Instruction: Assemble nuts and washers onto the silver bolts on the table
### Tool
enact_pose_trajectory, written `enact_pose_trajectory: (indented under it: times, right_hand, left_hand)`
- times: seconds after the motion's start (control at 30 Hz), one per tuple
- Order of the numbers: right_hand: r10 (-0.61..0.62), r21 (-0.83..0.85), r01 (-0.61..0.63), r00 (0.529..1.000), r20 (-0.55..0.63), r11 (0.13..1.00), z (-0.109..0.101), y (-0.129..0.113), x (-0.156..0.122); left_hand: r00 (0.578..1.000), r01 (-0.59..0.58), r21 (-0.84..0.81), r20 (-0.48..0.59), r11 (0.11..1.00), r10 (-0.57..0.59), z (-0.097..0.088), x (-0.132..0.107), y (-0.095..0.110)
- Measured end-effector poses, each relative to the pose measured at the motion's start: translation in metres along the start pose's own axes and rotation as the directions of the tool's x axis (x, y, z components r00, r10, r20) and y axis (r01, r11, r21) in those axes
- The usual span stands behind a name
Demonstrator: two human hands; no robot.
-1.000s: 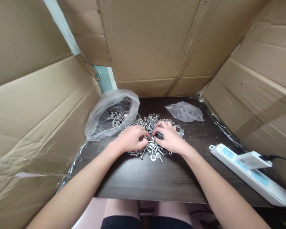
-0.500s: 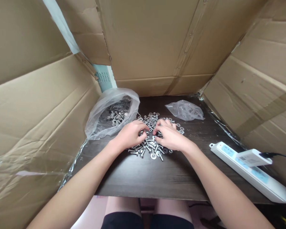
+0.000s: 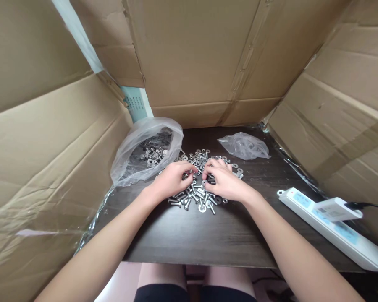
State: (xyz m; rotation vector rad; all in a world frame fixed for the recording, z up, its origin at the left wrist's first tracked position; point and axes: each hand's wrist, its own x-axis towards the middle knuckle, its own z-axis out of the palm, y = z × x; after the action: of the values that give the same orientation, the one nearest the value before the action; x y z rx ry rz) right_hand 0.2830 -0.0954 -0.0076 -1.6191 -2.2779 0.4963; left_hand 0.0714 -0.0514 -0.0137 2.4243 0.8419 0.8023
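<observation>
A loose pile of metal bolts (image 3: 195, 195), nuts and flat washers lies on the dark table. My left hand (image 3: 176, 178) rests over the pile's left side, fingers curled, thumb and forefinger apart with no part visible between them. Opposite it, my right hand (image 3: 222, 178) bends over the right side of the pile. A small washer (image 3: 204, 183) shows at its thumb and forefinger tips, which are drawn together on it. The other right fingers reach into the hardware, partly hidden behind the hand. Bolts lie in front of both hands, with several washers among them.
An open clear plastic bag (image 3: 118, 167) of metal hardware stands left of the pile. A smaller plastic bag (image 3: 244, 146) lies at the back right. A white power strip (image 3: 321, 226) with a plugged-in adapter (image 3: 337, 209) sits at right. Cardboard walls (image 3: 195, 63) surround the table (image 3: 189, 235).
Both hands stay almost in place over the pile. The small washer at my right fingertips shows more plainly now. The whole view has shifted slightly.
</observation>
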Motion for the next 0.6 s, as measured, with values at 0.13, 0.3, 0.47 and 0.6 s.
enact_pose_trajectory:
  times: [0.13, 0.3, 0.47, 0.6]
  right_hand:
    - [-0.022, 0.031, 0.025, 0.996, -0.09, 0.999, 0.003, 0.002, -0.001]
    - [0.024, 0.156, 0.013, 0.973, -0.231, 0.988, 0.004, 0.001, 0.002]
    - [0.159, 0.512, 0.043, 0.925, -0.344, 0.858, 0.009, -0.005, 0.005]
    - [0.191, 0.677, 0.058, 0.939, -0.287, 0.734, 0.011, -0.01, 0.004]
  left_hand:
    - [0.999, 0.033, -0.045, -0.027, 0.998, -0.034, 0.0, 0.001, -0.001]
    - [0.987, 0.116, -0.221, -0.087, 0.968, -0.138, 0.004, 0.002, 0.0]
    - [0.967, 0.162, -0.456, -0.104, 0.875, -0.233, 0.011, 0.003, 0.005]
    - [0.965, 0.137, -0.477, -0.135, 0.868, -0.226, 0.013, 0.003, 0.009]
